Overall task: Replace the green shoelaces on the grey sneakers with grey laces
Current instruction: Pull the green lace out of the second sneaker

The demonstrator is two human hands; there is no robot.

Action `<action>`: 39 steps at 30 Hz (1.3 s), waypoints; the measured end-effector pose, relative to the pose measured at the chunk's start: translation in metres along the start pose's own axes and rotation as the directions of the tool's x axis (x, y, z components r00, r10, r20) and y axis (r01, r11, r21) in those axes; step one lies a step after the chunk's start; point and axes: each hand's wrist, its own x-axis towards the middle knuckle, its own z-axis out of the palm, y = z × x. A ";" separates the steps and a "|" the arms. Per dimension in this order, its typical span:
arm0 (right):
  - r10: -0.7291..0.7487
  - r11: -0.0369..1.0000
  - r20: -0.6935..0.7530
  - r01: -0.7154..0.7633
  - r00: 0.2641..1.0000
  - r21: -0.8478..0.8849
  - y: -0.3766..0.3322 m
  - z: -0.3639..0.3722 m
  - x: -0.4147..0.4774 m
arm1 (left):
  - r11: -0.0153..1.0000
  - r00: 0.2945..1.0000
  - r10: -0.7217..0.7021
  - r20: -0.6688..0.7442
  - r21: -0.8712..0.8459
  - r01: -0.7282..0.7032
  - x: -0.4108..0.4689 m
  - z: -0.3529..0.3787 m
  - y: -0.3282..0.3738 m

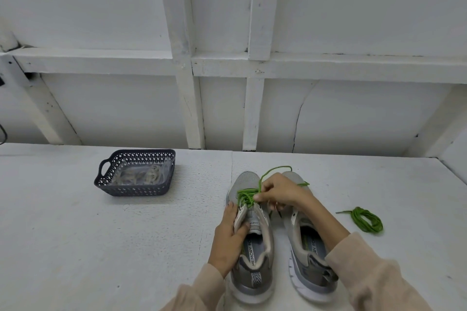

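Note:
Two grey sneakers stand side by side on the white table, toes pointing away from me. The left sneaker (249,242) still carries a green lace (246,197) loosened over its front eyelets, with a loop trailing past the toe. My left hand (228,237) grips that sneaker's left side by the eyelet flap. My right hand (279,193) pinches the green lace above the tongue. The right sneaker (307,247) shows no lace and is partly hidden under my right forearm. A removed green lace (366,219) lies coiled on the table to the right.
A dark perforated basket (136,189) stands at the back left of the table and holds a clear bag with grey laces (141,175). A white panelled wall with beams runs along the table's far edge.

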 end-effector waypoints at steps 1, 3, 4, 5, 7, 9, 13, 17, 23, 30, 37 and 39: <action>-0.013 0.999 -0.083 0.016 0.996 0.039 0.001 0.000 0.003 | 1.000 1.000 0.006 0.001 -0.001 -0.006 0.000 0.000 0.000; -0.012 0.987 -0.260 0.054 0.966 0.154 0.001 -0.001 0.007 | 1.000 1.000 0.004 0.002 -0.004 -0.004 -0.001 -0.001 0.000; -0.013 0.983 -0.272 0.063 0.962 0.173 0.002 -0.002 0.006 | 1.000 1.000 -0.002 0.002 -0.006 0.002 -0.001 0.000 0.000; -0.019 0.988 -0.220 0.052 0.975 0.147 0.002 -0.003 0.006 | 1.000 1.000 -0.010 0.000 -0.012 0.010 0.000 0.000 0.000; -0.010 1.000 -0.020 0.010 1.000 0.023 0.002 -0.002 0.002 | 1.000 1.000 -0.019 -0.003 -0.012 0.019 0.000 -0.001 -0.001; -0.005 1.000 0.022 0.006 1.000 -0.017 0.003 0.000 0.001 | 1.000 1.000 -0.020 0.001 0.001 0.020 0.000 -0.001 -0.001; 0.025 0.976 -0.408 0.066 0.913 0.207 0.003 -0.003 0.005 | 1.000 1.000 -0.017 0.001 -0.010 0.017 -0.001 -0.001 0.001; -0.016 0.999 -0.304 -0.001 0.952 -0.055 0.003 -0.006 0.000 | 1.000 1.000 -0.004 -0.003 -0.003 0.004 -0.002 -0.002 0.003; -0.011 1.000 -0.056 0.011 0.998 -0.007 0.008 0.013 -0.017 | 0.995 0.988 0.036 -0.148 -0.086 -0.049 0.004 -0.015 0.017; -0.048 0.996 0.018 0.049 0.999 -0.077 0.002 0.010 -0.035 | 0.945 0.993 -0.069 0.098 0.325 0.033 0.046 -0.039 0.029; -0.057 0.997 -0.020 0.055 0.998 -0.062 0.006 0.015 -0.034 | 0.882 0.946 -0.247 0.208 0.453 0.131 0.076 -0.041 0.052; -0.056 0.997 -0.009 0.055 0.998 -0.047 0.007 0.014 -0.034 | 0.856 0.941 -0.254 0.222 0.505 0.112 0.079 -0.038 0.058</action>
